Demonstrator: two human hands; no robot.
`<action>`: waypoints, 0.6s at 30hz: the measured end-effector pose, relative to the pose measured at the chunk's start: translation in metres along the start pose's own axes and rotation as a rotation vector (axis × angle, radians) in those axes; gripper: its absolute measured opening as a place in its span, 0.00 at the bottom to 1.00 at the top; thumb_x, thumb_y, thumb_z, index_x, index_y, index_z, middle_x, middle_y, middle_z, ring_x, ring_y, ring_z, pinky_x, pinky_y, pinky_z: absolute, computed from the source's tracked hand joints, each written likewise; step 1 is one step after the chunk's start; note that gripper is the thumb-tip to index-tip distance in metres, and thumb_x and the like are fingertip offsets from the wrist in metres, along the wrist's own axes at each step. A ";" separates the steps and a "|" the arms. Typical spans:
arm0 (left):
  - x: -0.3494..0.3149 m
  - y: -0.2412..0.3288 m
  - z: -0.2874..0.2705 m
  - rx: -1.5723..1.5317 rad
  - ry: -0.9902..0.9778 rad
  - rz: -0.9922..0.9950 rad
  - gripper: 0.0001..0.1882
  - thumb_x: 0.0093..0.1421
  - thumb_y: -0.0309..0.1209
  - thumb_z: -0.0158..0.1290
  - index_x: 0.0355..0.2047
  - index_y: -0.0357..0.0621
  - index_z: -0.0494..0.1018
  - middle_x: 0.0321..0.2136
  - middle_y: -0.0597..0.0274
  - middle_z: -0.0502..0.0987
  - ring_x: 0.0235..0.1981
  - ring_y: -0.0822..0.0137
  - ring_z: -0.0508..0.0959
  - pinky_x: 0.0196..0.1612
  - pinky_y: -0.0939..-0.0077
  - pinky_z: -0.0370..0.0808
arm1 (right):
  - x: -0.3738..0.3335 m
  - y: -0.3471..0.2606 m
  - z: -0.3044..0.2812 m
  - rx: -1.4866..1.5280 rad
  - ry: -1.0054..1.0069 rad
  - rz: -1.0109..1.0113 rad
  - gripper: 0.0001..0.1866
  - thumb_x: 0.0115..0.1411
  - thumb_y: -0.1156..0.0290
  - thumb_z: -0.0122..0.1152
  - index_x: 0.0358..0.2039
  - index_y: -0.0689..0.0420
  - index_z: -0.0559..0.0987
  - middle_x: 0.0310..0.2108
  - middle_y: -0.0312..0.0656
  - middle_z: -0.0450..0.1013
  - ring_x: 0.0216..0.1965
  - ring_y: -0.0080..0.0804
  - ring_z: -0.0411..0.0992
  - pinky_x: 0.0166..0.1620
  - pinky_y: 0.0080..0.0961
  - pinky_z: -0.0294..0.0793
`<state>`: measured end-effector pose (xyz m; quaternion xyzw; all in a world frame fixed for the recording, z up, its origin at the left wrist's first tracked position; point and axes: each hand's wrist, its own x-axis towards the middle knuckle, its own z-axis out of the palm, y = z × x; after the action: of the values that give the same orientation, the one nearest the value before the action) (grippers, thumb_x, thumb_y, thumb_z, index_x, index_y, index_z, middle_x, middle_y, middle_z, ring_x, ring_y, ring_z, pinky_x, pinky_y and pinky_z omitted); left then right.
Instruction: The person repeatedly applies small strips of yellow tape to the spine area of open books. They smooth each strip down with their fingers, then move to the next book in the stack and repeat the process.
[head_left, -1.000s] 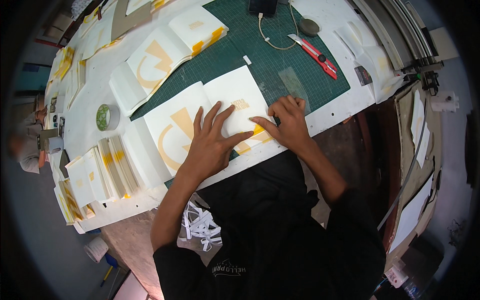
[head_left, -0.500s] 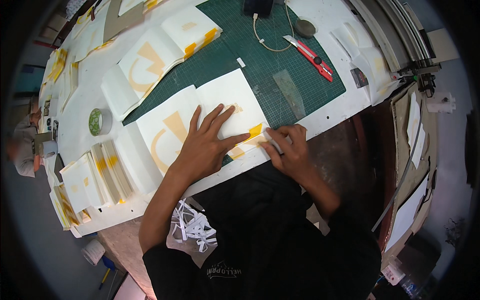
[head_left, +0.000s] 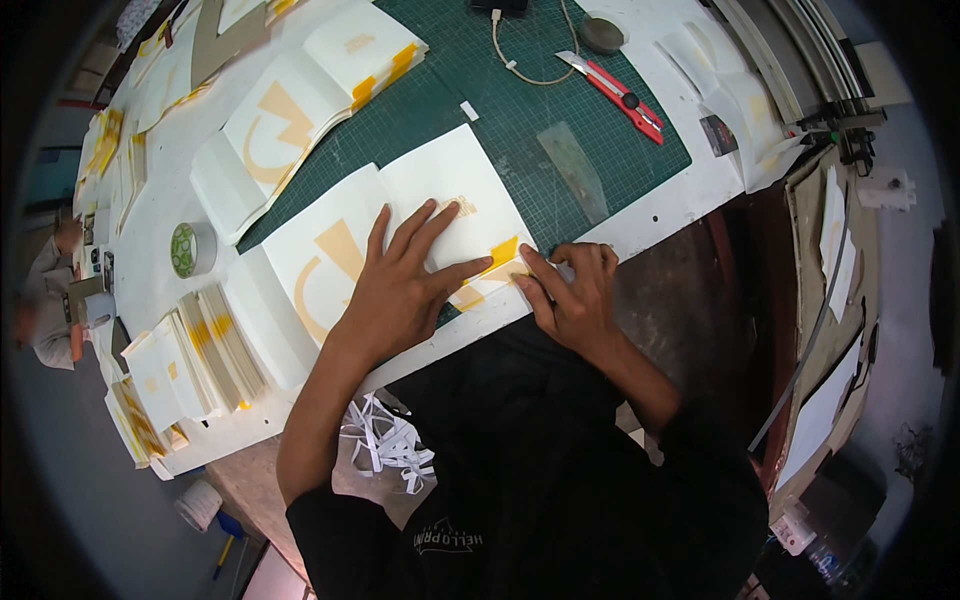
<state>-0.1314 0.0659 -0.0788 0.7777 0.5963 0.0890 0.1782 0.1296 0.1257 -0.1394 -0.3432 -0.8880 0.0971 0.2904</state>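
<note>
A white printed paper sheet with pale orange shapes lies creased across the green cutting mat near the table's front edge. Flat on it rests my left hand, fingers spread, thumb reaching to a yellow-printed strip at the near edge. That near edge is folded up into a narrow flap. At the flap's right end, my right hand pinches the paper between thumb and forefinger, its other fingers curled. Part of the print is hidden under my left hand.
A red utility knife with its blade out lies on the mat, near a white cable. Another folded printed sheet is at the far left. A tape roll and folded paper stacks stand at left. Another person sits beyond.
My right hand has shifted slightly left along the flap, and its fingertips sit closer to the paper's corner. My left hand stays spread on the sheet. The whole view has shifted a little.
</note>
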 end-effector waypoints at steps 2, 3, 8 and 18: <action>0.004 0.001 -0.005 -0.032 -0.006 0.002 0.22 0.63 0.28 0.65 0.54 0.72 0.84 0.73 0.54 0.62 0.77 0.49 0.56 0.79 0.36 0.42 | 0.001 0.001 0.001 0.037 0.015 0.023 0.18 0.63 0.66 0.72 0.53 0.53 0.87 0.36 0.38 0.71 0.40 0.33 0.68 0.51 0.40 0.58; 0.006 0.001 -0.007 -0.047 -0.009 0.001 0.22 0.63 0.28 0.65 0.54 0.71 0.85 0.72 0.54 0.63 0.76 0.49 0.57 0.79 0.36 0.43 | 0.001 0.001 0.001 0.057 0.023 0.033 0.17 0.63 0.67 0.72 0.53 0.53 0.87 0.35 0.38 0.71 0.40 0.32 0.68 0.51 0.40 0.58; 0.012 -0.006 -0.007 -0.058 0.018 0.046 0.20 0.62 0.28 0.65 0.53 0.70 0.85 0.68 0.54 0.66 0.72 0.48 0.60 0.77 0.38 0.49 | 0.002 0.006 0.004 0.129 0.030 0.046 0.16 0.62 0.69 0.72 0.50 0.54 0.87 0.35 0.38 0.72 0.40 0.34 0.69 0.50 0.45 0.58; 0.017 -0.013 -0.005 -0.131 0.062 0.063 0.15 0.61 0.29 0.67 0.45 0.68 0.89 0.67 0.55 0.68 0.70 0.50 0.61 0.74 0.47 0.52 | 0.006 -0.003 0.023 0.112 0.176 0.259 0.08 0.59 0.71 0.74 0.37 0.56 0.84 0.35 0.39 0.75 0.41 0.34 0.72 0.50 0.44 0.59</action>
<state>-0.1398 0.0856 -0.0807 0.7797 0.5696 0.1573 0.2074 0.1108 0.1279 -0.1543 -0.4455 -0.8006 0.1526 0.3707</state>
